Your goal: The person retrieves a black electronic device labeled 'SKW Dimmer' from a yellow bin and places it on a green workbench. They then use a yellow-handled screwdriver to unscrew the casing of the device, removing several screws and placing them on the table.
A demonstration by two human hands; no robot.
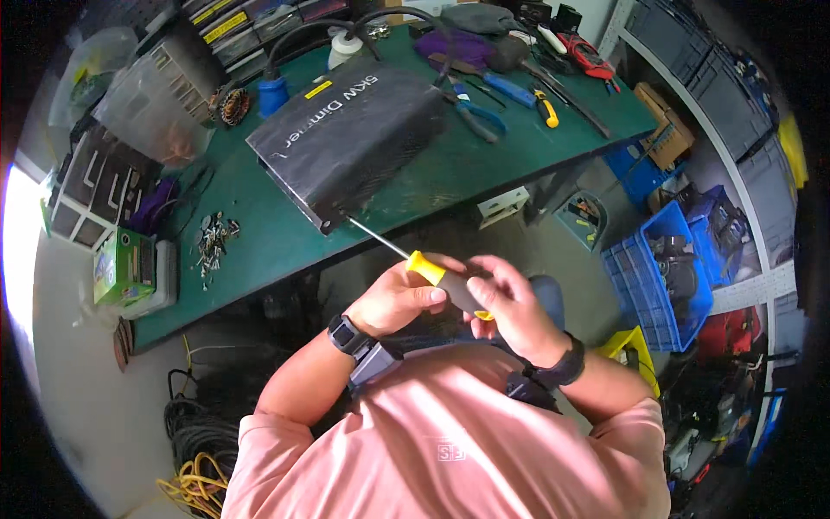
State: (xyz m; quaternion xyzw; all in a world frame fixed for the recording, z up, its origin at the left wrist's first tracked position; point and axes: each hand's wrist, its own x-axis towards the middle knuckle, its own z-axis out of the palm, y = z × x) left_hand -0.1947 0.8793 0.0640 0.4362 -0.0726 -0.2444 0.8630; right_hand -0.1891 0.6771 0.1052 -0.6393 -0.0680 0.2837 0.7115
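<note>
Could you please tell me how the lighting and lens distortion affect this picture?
In the head view, glare whites out part of the left edge, the lens bows the shelf frame at right, the corners are black, and the screwdriver looks reasonably sharp.

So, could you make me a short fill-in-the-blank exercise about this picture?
1. The left hand and right hand hold a tool called a ____.
2. Its shaft points toward a large box coloured ____.
3. The workbench top is coloured ____.
4. The person's shirt is coloured ____.

Missing words: screwdriver; black; green; pink.
</note>
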